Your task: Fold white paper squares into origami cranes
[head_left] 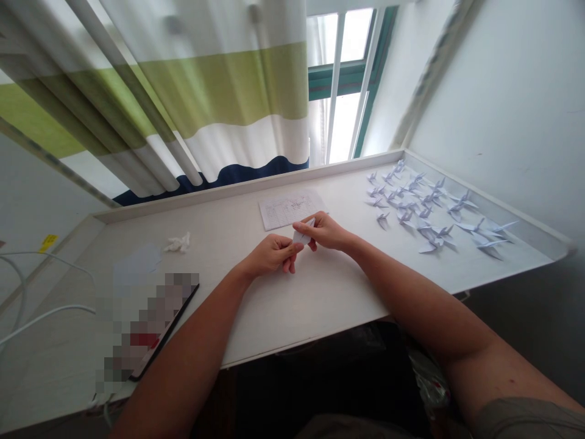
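Observation:
Between my two hands, over the middle of the white desk (274, 311), is a small piece of folded white paper (303, 233). My left hand (273, 254) pinches its lower left edge between thumb and finger. On the other side my right hand (325, 230) grips the upper right part, thumb lying across the top. The fingers cover much of the paper, so its full shape is hidden. Just beyond my hands lies a sheet with printed lines and handwriting (286, 209).
Several folded white paper cranes (425, 211) spread over the desk's right side. To the left are a crumpled tissue (177, 242), white paper sheets (136, 263), a dark-edged tablet-like device (158, 329) with a blurred screen, and white cables (50, 323). A raised rim (247, 185) borders the back.

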A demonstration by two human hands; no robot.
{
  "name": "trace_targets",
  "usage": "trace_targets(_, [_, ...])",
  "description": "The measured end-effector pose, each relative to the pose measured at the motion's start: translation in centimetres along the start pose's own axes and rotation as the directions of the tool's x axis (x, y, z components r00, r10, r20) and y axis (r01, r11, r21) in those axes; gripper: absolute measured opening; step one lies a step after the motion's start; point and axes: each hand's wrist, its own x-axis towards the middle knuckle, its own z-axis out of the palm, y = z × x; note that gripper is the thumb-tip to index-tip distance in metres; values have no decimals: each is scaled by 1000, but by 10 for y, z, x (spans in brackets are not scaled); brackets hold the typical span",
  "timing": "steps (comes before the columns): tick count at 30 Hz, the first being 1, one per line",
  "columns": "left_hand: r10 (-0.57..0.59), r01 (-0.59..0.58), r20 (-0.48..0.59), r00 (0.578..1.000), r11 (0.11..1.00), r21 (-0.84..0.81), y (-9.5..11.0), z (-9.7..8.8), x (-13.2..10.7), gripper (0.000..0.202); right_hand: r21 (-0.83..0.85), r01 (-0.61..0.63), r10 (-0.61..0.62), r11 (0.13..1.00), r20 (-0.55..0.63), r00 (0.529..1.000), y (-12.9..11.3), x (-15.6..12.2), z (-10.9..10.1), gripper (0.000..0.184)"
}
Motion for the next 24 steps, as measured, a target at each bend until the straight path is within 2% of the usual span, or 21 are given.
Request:
trace_targets(3, [23, -24, -75, 997, 1000, -15, -2, 0, 1, 59, 110, 38, -36, 993, -20, 999, 4, 3, 2, 58])
trace_targets(5, [34, -37, -106, 994, 999, -33, -3, -1, 2, 60, 168, 35, -19, 985, -96, 995, 6, 5, 4, 57])
trace_targets(8, [33, -39, -129, 991, 998, -44, -5, -1, 3, 61, 240, 39, 10, 970, -200, 980, 5, 7, 4, 53])
trace_targets(11, [11, -17, -136, 991, 999, -44, -9, -1, 3, 59, 251, 52, 11, 967, -245, 969, 5, 8, 2, 52])
trace_targets(14, [-2, -5, -180, 984, 999, -37, -12, 0, 5, 53, 224, 49, 8, 973, -247, 969, 6, 8, 0, 51])
trace_targets(18, [67, -95, -273, 960, 991, -92, -12, 4, 8, 48, 210, 38, 7, 977, -212, 977, 3, 7, 1, 51])
trace_targets(24, [53, -112, -287, 956, 974, -196, -15, 5, 9, 44, 267, 9, 30, 964, -140, 990, -3, 6, 8, 51])
